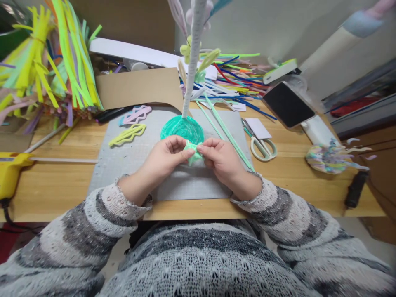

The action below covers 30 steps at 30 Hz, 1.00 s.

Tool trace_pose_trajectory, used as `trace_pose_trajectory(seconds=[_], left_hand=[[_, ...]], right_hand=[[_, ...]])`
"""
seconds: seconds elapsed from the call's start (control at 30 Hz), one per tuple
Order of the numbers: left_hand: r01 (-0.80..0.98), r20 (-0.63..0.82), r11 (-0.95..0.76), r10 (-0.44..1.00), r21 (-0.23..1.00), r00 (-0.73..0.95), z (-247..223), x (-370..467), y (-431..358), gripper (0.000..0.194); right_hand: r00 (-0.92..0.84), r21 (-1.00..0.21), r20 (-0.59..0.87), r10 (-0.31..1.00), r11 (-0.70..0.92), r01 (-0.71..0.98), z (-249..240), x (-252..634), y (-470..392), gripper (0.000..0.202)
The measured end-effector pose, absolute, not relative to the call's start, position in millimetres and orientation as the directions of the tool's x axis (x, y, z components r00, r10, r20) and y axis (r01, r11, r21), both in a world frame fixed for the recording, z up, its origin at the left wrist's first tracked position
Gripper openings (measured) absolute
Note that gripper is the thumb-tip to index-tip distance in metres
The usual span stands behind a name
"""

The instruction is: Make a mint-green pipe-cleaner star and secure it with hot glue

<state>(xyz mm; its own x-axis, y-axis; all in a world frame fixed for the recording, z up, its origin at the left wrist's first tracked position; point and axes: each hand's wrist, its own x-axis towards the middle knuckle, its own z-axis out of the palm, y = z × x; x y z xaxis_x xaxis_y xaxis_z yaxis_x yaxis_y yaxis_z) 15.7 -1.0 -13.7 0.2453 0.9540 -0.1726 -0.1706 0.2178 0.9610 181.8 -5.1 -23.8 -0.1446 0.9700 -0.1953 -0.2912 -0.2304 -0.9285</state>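
Between my two hands is a small mint-green piece of bent pipe cleaner (192, 153). My left hand (168, 154) pinches its left side between thumb and fingers, and my right hand (219, 156) pinches its right side. Just behind them lies a round teal coiled base (182, 128), from which a white wrapped stem (192, 62) rises, carrying small yellow-green and pink shapes. Long mint-green pipe cleaners (227, 132) lie to the right of the base. Zigzag-bent yellow-green (127, 135) and pink (137, 114) pieces rest to its left on the grey mat (123, 165).
Scissors (262, 149) and a phone (288, 104) lie at the right, with a multicoloured fluffy piece (328, 159) farther out. A yellow glue gun (12, 169) is at the far left. Pipe-cleaner bundles (72, 53) and a cardboard piece (140, 87) stand behind.
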Motion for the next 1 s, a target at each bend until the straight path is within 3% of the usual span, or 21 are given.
trace_pose_trajectory(seconds=[0.1,0.23,0.6,0.87,1.0], left_hand=[[-0.209,-0.147,0.148,0.989,0.967,0.021,-12.2,14.6,4.4,0.025],[-0.288,-0.210,0.160,0.966,0.944,-0.150,-12.5,11.1,11.7,0.019],[-0.314,-0.224,0.181,0.969,0.932,-0.105,-21.1,12.1,9.2,0.021],[-0.290,-0.219,0.188,0.972,0.939,-0.080,-22.8,11.4,8.0,0.021],[-0.218,-0.136,0.123,0.990,0.968,-0.048,-20.7,12.3,6.5,0.028]], right_hand=[[-0.096,-0.855,-0.357,0.929,-0.367,-0.367,-26.5,184.8,6.6,0.028],[-0.029,-0.840,-0.398,0.917,-0.376,-0.390,-24.9,189.3,23.7,0.024],[-0.010,-0.772,-0.605,0.796,-0.589,-0.237,-16.4,179.1,56.3,0.034],[0.033,-0.792,-0.589,0.808,-0.568,-0.223,-19.6,177.2,55.5,0.033],[-0.117,-0.839,-0.469,0.875,-0.483,-0.250,-13.5,178.3,35.3,0.022]])
